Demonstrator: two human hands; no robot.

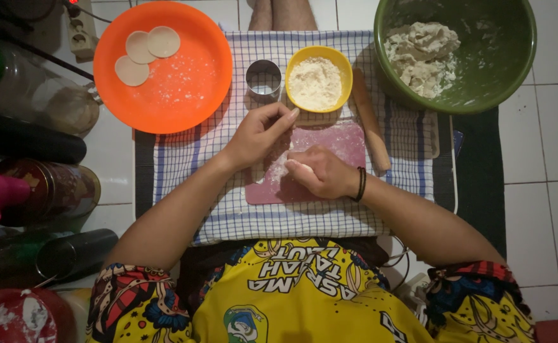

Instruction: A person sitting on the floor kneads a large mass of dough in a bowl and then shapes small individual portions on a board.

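Right hand (320, 173) is curled, fingers pinching soft pale dough (284, 166) on the floured pink board (342, 143). Left hand (256, 134) rests beside, fingers together (checked cloth (228, 209), white tiled floor (545, 165)).

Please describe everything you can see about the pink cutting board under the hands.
The pink cutting board is a flat rectangle with rounded corners; it looks like plastic. It lies on the blue-and-white checked cloth, just below the yellow bowl. White flour dusts its surface. The left hand rests at its upper left edge; the right hand presses on its middle, hiding much of it. A wooden rolling pin lies along its right edge.
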